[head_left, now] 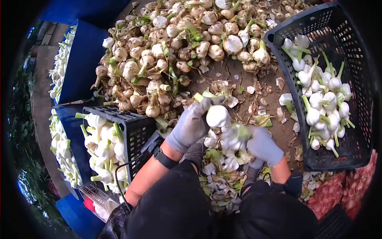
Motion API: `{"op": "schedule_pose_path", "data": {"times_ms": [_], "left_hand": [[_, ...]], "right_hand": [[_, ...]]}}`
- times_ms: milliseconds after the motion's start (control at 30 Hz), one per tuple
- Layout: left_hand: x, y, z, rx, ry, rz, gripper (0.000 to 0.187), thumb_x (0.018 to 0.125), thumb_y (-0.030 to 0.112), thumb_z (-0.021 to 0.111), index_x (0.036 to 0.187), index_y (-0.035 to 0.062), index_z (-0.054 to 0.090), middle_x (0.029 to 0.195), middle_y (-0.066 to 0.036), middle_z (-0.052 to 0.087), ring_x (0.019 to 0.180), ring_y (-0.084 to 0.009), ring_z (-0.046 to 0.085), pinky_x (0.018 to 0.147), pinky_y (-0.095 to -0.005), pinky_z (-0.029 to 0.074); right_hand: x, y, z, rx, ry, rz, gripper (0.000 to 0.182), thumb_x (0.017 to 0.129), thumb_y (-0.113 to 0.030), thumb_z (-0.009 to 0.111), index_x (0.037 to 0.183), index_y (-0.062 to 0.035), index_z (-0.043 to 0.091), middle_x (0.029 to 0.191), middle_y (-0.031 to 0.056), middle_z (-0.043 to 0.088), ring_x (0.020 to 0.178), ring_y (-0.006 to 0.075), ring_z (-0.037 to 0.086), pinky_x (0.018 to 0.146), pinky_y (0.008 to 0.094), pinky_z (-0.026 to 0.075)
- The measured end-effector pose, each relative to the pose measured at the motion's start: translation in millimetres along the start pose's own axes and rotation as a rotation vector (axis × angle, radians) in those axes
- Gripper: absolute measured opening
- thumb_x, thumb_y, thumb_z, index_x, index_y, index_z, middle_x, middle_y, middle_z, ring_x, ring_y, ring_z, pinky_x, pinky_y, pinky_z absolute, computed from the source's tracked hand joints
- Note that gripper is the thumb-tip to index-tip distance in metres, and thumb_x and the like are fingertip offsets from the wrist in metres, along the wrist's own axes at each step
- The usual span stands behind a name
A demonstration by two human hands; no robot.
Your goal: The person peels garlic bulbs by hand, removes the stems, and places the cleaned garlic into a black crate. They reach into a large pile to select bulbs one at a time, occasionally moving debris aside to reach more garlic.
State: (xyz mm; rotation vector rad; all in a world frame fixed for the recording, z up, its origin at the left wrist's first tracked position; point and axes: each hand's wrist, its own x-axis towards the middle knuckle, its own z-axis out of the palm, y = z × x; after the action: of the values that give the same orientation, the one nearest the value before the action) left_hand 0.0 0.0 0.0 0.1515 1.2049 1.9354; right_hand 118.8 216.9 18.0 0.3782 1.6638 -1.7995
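Observation:
My left hand [192, 124], in a grey glove, is closed round the green stem of a white garlic bulb [217, 116]. Just right of it, my right hand [264, 146], also gloved, is blurred by motion, with its fingers at some blurred whitish-green leaf matter [237, 135] below the bulb; what it grips cannot be made out. Peeled skins and leaves [225, 175] lie on the ground between my legs. Beyond my hands spreads a big heap of unpeeled garlic [159, 59].
A black crate [290, 93] with white bulbs stands at the right. Another black crate [139, 129] full of bulbs is at the left, beside blue containers [81, 59] of garlic. Red net sacks [330, 193] lie at the lower right.

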Motion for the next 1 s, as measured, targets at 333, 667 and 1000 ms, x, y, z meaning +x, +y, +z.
{"op": "schedule_pose_path", "data": {"times_ms": [333,667,1000], "left_hand": [[-37.1,85.3,17.9,0.482,0.596,0.303,0.034,0.103,0.029,0.049,0.115,-0.0008,0.061,0.114,-0.012,0.064,0.102,-0.0212,0.064,0.085,-0.0356,0.056],[-211.4,171.2,-37.9,1.342,1.165,0.553,0.047,0.091,0.002,0.064,0.136,0.0001,0.049,0.138,-0.012,0.053,0.128,-0.0221,0.049,0.109,-0.0362,0.036],[-20.7,69.1,-66.8,1.881,0.789,0.272,0.044,0.08,0.024,0.076,0.119,0.0106,0.061,0.099,-0.016,0.064,0.093,-0.0345,0.062,0.081,-0.0427,0.05]], "right_hand": [[23.5,-34.6,10.9,-1.27,0.111,-0.023,0.039,0.083,-0.014,0.064,0.122,-0.0135,0.064,0.094,0.0166,0.069,0.081,0.0365,0.066,0.073,0.0442,0.053],[118.6,9.5,33.0,-1.328,0.235,-0.281,0.038,0.088,-0.036,0.063,0.125,-0.0289,0.064,0.138,0.0075,0.05,0.118,0.0329,0.05,0.093,0.045,0.046],[22.0,78.9,62.5,-0.695,-0.387,0.153,0.039,0.072,-0.014,0.057,0.108,-0.006,0.07,0.097,0.0223,0.068,0.088,0.0404,0.065,0.082,0.0456,0.052]]}}
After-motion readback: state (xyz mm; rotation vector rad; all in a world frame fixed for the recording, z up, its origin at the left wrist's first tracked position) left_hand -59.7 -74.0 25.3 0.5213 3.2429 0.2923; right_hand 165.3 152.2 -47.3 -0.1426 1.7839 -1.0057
